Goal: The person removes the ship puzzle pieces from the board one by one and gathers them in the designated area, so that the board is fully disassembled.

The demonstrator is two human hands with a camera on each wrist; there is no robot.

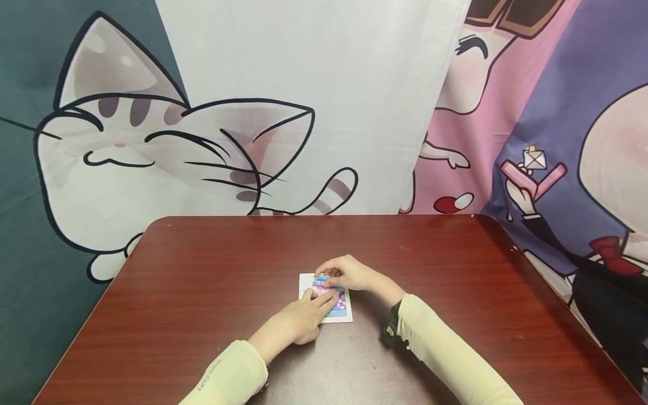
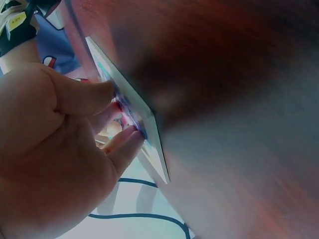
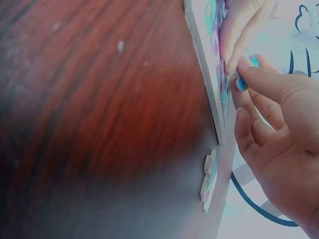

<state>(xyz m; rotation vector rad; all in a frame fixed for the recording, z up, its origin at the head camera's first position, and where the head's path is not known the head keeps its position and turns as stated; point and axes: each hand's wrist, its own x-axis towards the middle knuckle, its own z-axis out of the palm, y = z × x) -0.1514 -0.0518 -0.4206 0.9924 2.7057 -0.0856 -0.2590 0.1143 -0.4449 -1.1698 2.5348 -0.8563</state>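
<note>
A small white-bordered puzzle board with a pink, blue and purple picture lies flat on the table. My left hand rests on it with extended fingers; in the left wrist view the fingertips touch the printed face. Over the board's far right part is my right hand, fingers bent. The right wrist view shows its thumb and finger pinching a small blue puzzle piece, right beside the left fingertips. Part of the picture is hidden under both hands.
Past the board's far end, a loose puzzle piece lies on the table in the right wrist view. The reddish-brown wooden table reaches back to a cartoon-printed cloth backdrop. A dark band circles the right wrist.
</note>
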